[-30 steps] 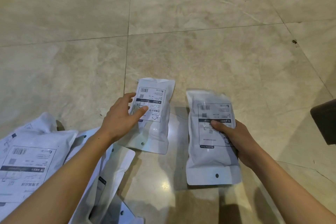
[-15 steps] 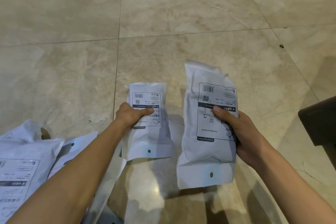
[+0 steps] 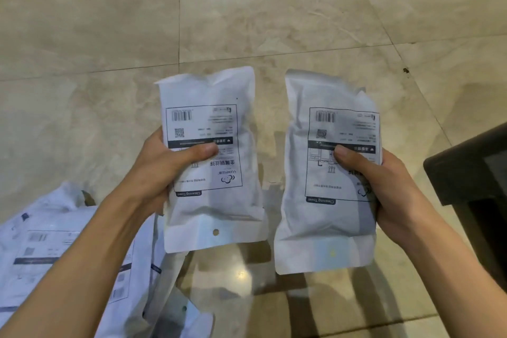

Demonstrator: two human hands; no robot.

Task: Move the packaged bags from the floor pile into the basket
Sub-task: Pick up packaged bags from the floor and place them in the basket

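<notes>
Two white packaged bags with printed labels are held up above the floor. My left hand (image 3: 162, 170) grips the left bag (image 3: 214, 208) at its left edge, thumb across the label. My right hand (image 3: 384, 186) grips the right bag (image 3: 323, 228) at its right edge, thumb on the label. The bags hang side by side, apart, with their hang-hole ends toward me. A pile of more white bags (image 3: 55, 250) lies on the floor at lower left, partly hidden by my left forearm. A dark basket corner (image 3: 466, 173) shows at the right edge.
The beige marble tile floor (image 3: 247, 22) stretches ahead and to both sides. The basket's dark rim lies just to the right of my right hand.
Both hands lifted their bags off the floor and brought them up closer to the camera. The left hand went from touching its bag to gripping it.
</notes>
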